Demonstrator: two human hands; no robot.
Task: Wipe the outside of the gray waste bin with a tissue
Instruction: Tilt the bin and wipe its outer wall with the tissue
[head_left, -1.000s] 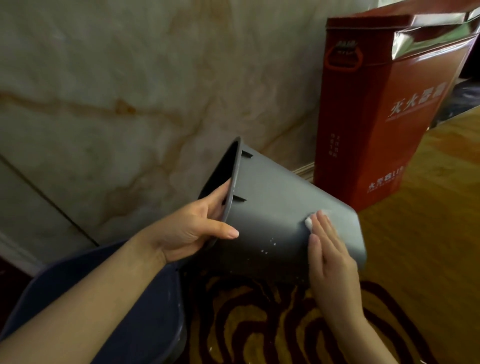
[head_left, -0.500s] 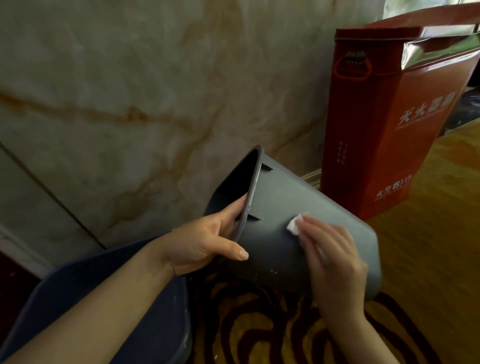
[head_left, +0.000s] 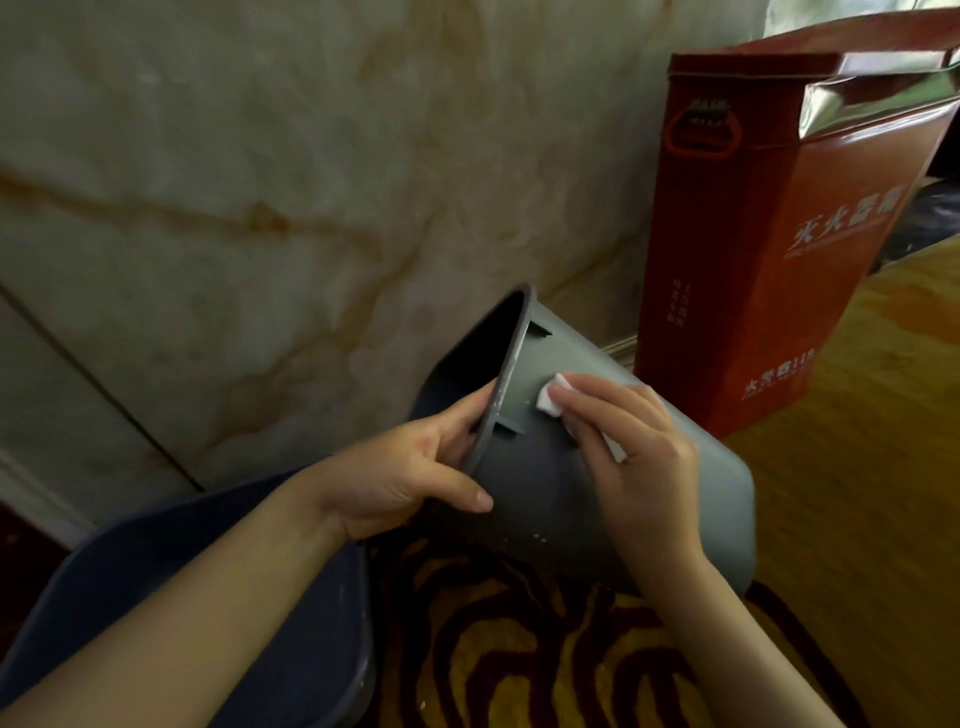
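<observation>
At the rim of the gray waste bin (head_left: 571, 483), your left hand (head_left: 410, 475) is clamped on the edge, fingers inside the mouth and thumb pressed on the outer wall, and that one pinch seems to carry most of the bin, which is tipped on its side with its mouth toward the marble wall (head_left: 234, 208), above the patterned carpet (head_left: 519, 649). If the thumb slides on the smooth plastic, the bin can roll or drop. Just right of the rim, your right hand (head_left: 639, 452) is closed flat on the tissue (head_left: 550, 401), pressing it against the wall beside the rim's ribs. The wad is small; it can snag on a rib, tear or slip from under your fingers. White specks low on the wall, below that hand, could easily be missed.
</observation>
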